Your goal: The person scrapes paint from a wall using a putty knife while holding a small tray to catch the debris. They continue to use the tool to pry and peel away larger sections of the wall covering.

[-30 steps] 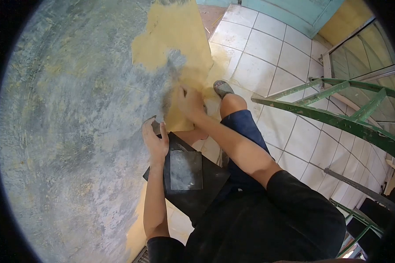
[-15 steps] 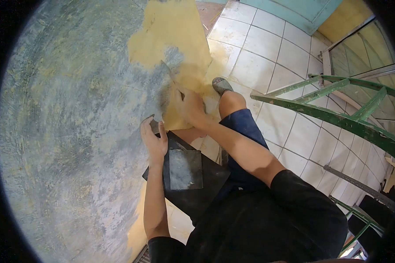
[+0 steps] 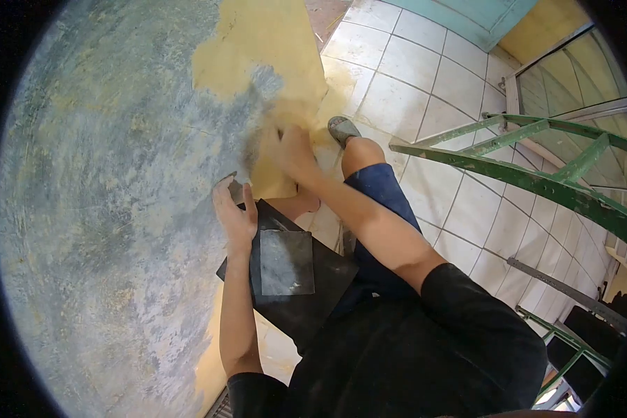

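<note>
A wall [image 3: 139,181] with mottled grey-blue coating and a yellow part [image 3: 258,42] fills the left side. Against it, my left hand [image 3: 234,213] is curled around a small dark flat piece [image 3: 239,192], whose tip shows between thumb and fingers. My right hand [image 3: 289,150] is closed beside the border of grey and yellow; what it holds is blurred and too small to make out. Below my left hand, a black board [image 3: 327,268] with a grey square plate [image 3: 286,262] on it lies near my lap.
A green ladder [image 3: 508,177] stands at the right over white floor tiles [image 3: 411,70]. A perforated metal bar [image 3: 564,289] crosses the lower right. A teal door panel [image 3: 467,15] and a glazed frame [image 3: 571,76] are behind. My sandalled foot [image 3: 343,130] rests on the tiles.
The whole view has shifted slightly. My right hand has moved a little against the wall, and the thin tool seen at its fingertips before is now blurred. My left hand keeps its grip.
</note>
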`<state>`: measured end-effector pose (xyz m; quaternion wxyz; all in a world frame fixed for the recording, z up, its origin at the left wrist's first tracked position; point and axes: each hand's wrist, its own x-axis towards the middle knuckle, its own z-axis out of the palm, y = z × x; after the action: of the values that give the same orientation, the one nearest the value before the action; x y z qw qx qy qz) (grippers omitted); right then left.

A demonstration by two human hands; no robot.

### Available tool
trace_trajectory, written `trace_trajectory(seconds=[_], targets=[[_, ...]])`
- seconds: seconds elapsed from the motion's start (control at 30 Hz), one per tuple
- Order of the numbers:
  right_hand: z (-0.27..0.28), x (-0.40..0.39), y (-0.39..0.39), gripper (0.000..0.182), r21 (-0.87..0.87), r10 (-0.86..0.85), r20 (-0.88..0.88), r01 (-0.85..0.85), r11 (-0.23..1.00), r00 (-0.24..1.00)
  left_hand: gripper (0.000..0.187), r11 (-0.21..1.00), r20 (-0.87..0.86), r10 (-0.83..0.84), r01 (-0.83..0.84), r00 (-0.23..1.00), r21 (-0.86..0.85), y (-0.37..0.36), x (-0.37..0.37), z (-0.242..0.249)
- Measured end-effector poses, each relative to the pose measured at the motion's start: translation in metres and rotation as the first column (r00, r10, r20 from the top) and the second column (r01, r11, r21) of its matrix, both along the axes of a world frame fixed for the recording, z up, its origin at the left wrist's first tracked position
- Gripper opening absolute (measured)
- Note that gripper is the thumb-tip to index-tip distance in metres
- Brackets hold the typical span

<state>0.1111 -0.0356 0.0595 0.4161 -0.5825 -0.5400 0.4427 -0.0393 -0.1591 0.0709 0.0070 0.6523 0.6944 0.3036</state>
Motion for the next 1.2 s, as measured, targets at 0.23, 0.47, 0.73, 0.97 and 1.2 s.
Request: trace_trajectory(seconds=[0.23, 0.47, 0.73, 0.97, 1.2], targets=[[0.010, 0.011, -0.017, 0.031, -0.078, 0.119, 0.055, -0.115, 0.990, 0.991, 0.034, 1.000, -0.014, 0.016, -0.016, 1.000, 0.000, -0.001, -0.002, -0.006], [0.017, 0.010, -0.022, 0.032, 0.019, 0.044, -0.038, -0.043, 0.999, 0.998, 0.036, 0.999, -0.021, 0.045, -0.045, 0.999, 0.000, -0.006, -0.002, -0.006], [-0.012, 0.011, 0.025, 0.031, 0.057, -0.107, -0.049, 0.110, 0.992, 0.993, 0.036, 0.999, -0.033, 0.019, -0.020, 0.999, -0.030, -0.006, 0.015, 0.002], [0.000, 0.020, -0.009, 0.030, 0.045, 0.096, -0.010, -0.095, 0.994, 0.995, 0.036, 0.999, -0.023, 0.032, -0.033, 0.999, -0.028, -0.006, 0.004, -0.001], [0.018, 0.017, -0.022, 0.037, 0.056, 0.066, 0.011, -0.067, 0.996, 0.998, 0.016, 0.988, 0.180, 0.016, 0.012, 0.984, -0.154, -0.018, 0.001, -0.002]])
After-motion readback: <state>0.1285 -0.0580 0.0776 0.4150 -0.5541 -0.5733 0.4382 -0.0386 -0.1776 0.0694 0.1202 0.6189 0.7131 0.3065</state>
